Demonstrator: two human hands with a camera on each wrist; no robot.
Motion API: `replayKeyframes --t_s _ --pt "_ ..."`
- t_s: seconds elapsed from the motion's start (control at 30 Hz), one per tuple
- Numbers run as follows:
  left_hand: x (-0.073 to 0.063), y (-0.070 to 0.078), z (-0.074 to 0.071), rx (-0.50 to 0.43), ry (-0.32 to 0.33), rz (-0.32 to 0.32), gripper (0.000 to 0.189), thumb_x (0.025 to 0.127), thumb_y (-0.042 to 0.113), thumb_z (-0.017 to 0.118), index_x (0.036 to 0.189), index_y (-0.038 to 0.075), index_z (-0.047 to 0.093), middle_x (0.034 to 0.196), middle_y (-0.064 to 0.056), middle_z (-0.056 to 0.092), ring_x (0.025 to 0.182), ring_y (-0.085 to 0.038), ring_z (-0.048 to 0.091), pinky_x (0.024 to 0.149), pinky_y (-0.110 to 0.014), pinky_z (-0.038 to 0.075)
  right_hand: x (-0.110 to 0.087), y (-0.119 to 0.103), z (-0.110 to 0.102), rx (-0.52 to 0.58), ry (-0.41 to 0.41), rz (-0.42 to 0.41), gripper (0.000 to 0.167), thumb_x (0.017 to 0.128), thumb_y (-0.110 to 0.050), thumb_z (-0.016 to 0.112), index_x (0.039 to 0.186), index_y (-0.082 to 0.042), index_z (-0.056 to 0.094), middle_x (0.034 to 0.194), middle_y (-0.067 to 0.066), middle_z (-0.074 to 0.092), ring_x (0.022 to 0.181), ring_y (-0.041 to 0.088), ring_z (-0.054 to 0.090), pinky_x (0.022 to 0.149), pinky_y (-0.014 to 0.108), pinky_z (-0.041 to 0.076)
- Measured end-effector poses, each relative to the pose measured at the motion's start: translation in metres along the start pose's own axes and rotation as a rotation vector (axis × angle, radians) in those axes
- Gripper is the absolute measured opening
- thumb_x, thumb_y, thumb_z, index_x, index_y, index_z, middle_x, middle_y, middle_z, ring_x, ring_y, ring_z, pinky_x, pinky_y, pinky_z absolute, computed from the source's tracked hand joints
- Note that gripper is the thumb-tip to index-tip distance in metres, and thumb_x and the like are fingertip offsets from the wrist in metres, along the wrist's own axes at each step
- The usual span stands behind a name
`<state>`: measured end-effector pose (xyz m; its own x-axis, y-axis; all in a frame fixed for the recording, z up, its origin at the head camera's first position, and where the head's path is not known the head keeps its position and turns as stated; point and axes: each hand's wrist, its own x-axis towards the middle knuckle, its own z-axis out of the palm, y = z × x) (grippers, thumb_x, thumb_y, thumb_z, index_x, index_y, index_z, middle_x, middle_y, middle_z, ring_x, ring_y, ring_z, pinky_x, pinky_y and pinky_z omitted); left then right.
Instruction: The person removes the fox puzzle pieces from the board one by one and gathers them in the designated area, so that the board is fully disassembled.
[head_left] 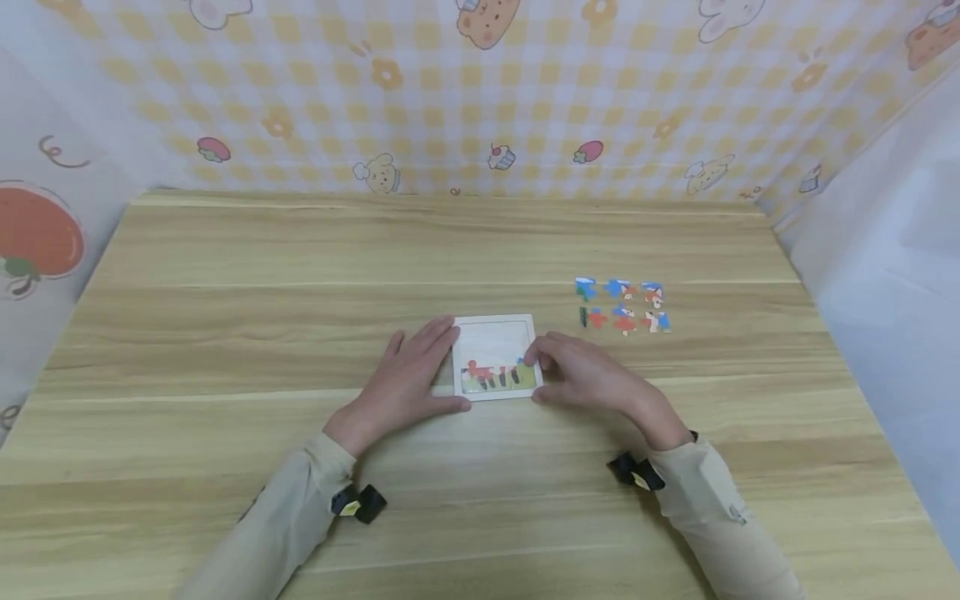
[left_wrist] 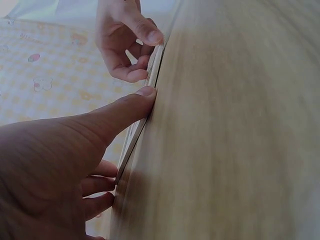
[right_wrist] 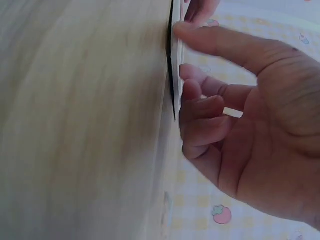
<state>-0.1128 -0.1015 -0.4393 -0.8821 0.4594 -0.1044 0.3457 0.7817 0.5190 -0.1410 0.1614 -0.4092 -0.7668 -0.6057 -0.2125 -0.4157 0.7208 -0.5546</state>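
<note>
A white-framed jigsaw puzzle board (head_left: 493,319) lies on the wooden table between my hands. Picture pieces (head_left: 498,377) with red, green and blue parts line its near side; the far part shows the pale base. Along the left edge rest the straight fingers of my left hand (head_left: 408,371), its thumb at the near left corner. My right hand (head_left: 585,375) holds the right edge, thumb at the near right corner and curled index fingertip over the piece beside it. In the right wrist view its other fingers (right_wrist: 202,125) curl inward.
Loose jigsaw pieces (head_left: 624,319) in blue, red and white lie in two rows to the right of the board. The wooden table (head_left: 337,250) runs back to a yellow-checked cloth (head_left: 427,100) with cartoon prints. A white cloth side (head_left: 885,242) stands at the right.
</note>
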Motion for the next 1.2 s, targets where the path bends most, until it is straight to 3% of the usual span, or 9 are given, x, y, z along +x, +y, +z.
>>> replayKeyframes --t_s 0.2,0.4,0.53,0.67,0.93,1.2 --pt "0.001 0.001 0.001 0.009 -0.002 0.003 0.098 0.074 0.052 0.071 0.146 0.005 0.026 0.154 -0.008 0.015 0.140 -0.021 0.010 0.108 -0.054 0.002 0.003 -0.007 -0.006 0.023 0.063 -0.052 0.025 0.080 -0.015 0.073 0.101 -0.009 0.061 0.086 0.000 0.056 0.078 0.017 0.049 0.072 0.030 0.044" --pt "0.001 0.000 0.002 0.021 -0.003 0.005 0.097 0.075 0.056 0.068 0.147 0.006 0.025 0.154 -0.007 0.015 0.140 -0.020 0.009 0.108 -0.055 0.002 0.018 -0.022 -0.007 -0.033 0.030 -0.106 0.022 0.082 -0.016 0.070 0.102 -0.008 0.064 0.089 0.001 0.058 0.063 0.013 0.046 0.060 0.027 0.042" --pt "0.001 0.000 0.003 0.016 0.010 0.013 0.089 0.081 0.056 0.062 0.147 0.008 0.027 0.154 -0.005 0.016 0.140 -0.019 0.009 0.108 -0.055 0.003 0.027 -0.027 -0.003 -0.070 -0.007 -0.082 0.021 0.082 -0.015 0.071 0.101 -0.008 0.066 0.092 0.001 0.059 0.069 0.012 0.049 0.064 0.026 0.044" --pt "0.001 0.000 0.003 0.012 0.045 0.023 0.077 0.085 0.047 0.062 0.144 0.006 0.033 0.152 -0.008 0.021 0.139 -0.022 0.014 0.107 -0.056 0.005 0.030 -0.026 0.001 -0.074 -0.042 -0.038 0.017 0.081 -0.013 0.071 0.096 -0.008 0.065 0.088 0.000 0.057 0.076 0.014 0.052 0.070 0.028 0.045" --pt "0.006 0.009 0.008 0.017 0.176 0.157 0.034 0.080 0.024 0.072 0.110 0.009 0.065 0.128 -0.014 0.047 0.124 -0.031 0.033 0.106 -0.044 0.021 0.033 -0.020 0.004 -0.039 -0.050 -0.025 0.016 0.078 -0.011 0.073 0.091 -0.009 0.063 0.084 0.000 0.057 0.075 0.015 0.052 0.070 0.029 0.045" --pt "0.006 0.012 0.011 0.028 0.171 0.126 0.037 0.080 0.030 0.072 0.110 0.010 0.065 0.121 -0.009 0.050 0.118 -0.028 0.034 0.103 -0.043 0.025 0.034 -0.017 0.006 -0.012 -0.036 -0.051 0.015 0.078 -0.010 0.072 0.089 -0.009 0.062 0.083 -0.001 0.057 0.075 0.015 0.052 0.069 0.030 0.045"
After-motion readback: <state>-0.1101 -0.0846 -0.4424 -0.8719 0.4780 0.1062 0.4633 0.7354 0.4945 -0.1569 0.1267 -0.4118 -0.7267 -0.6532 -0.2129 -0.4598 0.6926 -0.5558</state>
